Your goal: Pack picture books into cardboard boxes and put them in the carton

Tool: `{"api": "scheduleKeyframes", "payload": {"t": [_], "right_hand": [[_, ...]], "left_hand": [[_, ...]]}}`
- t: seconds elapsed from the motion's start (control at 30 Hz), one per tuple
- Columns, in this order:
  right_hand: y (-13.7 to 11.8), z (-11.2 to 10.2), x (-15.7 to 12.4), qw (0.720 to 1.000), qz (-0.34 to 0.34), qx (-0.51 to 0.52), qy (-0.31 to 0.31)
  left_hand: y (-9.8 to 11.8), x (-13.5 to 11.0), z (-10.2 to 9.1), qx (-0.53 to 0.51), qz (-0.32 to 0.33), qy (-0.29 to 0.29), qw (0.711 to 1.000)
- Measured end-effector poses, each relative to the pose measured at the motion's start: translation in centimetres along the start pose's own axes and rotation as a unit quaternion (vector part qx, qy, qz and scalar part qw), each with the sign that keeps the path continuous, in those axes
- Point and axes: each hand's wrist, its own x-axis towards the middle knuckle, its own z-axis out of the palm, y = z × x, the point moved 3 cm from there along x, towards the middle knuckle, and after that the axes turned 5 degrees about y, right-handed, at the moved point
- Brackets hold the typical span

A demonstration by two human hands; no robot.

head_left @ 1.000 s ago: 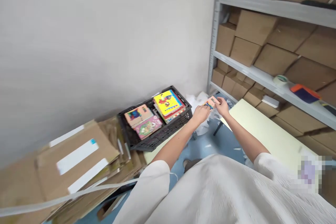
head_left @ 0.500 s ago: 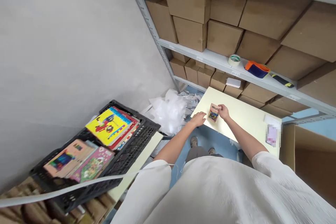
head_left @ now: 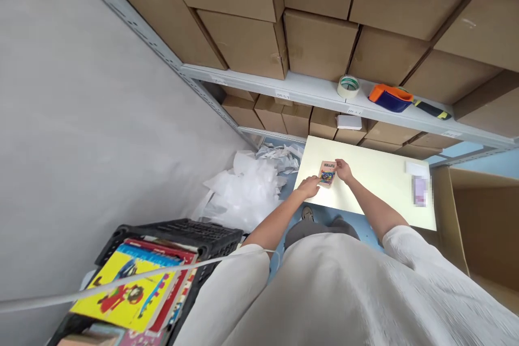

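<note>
A small book (head_left: pixel 327 173) with a pale orange cover and a colourful picture lies over the left part of the cream-coloured table (head_left: pixel 381 184). At its upper right edge, the fingers of my right hand (head_left: pixel 344 170) pinch the cover side. My left hand (head_left: pixel 309 187) is closed at the lower left edge, fingertips on the book. Whether the book rests flat or is slightly raised I cannot tell.
A black crate (head_left: pixel 214 235) of picture books (head_left: pixel 125 286) stands at lower left. White scrap paper (head_left: pixel 243 189) covers the floor by the wall. Boxes (head_left: pixel 320 43) fill the shelf, with tape (head_left: pixel 348 87) and a cutter (head_left: pixel 432 110). An open carton (head_left: pixel 454 216) is at right.
My left hand has come to the book's left edge, from which it was apart before. My right hand keeps its hold. The view has turned, so the crate appears lower.
</note>
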Motion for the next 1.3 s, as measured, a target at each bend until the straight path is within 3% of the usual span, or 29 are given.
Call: {"api": "scheduleKeyframes", "payload": {"t": [0.33,0.47,0.63,0.8,1.07,1.23,1.3], "right_hand": [[3.8,-0.2,-2.1,0.992,0.121,0.006,0.031],[4.3,0.6,-3.2,0.988,0.152,0.03,0.029],[4.2,1.6,-4.2,0.981,0.18,0.063,0.032],[4.1,1.9,-4.3,0.976,0.192,0.088,0.046],[3.9,2.2,-3.9,0.981,0.181,0.021,0.061],[3.0,1.5,-4.3,0.982,0.177,-0.004,0.058],[2.5,0.8,-4.5,0.982,0.171,-0.015,0.084]], "left_hand": [[-1.0,3.5,1.3,-0.006,0.018,-0.015,1.0],[-0.7,4.8,1.7,-0.011,0.023,-0.003,1.0],[-0.8,5.2,2.7,-0.019,0.017,-0.046,0.999],[-1.1,4.7,3.4,-0.05,0.03,-0.049,0.997],[-0.8,4.5,3.3,-0.111,0.033,-0.016,0.993],[0.0,4.8,3.1,-0.16,0.042,-0.03,0.986],[0.3,5.2,2.7,-0.203,0.027,-0.031,0.978]]}}
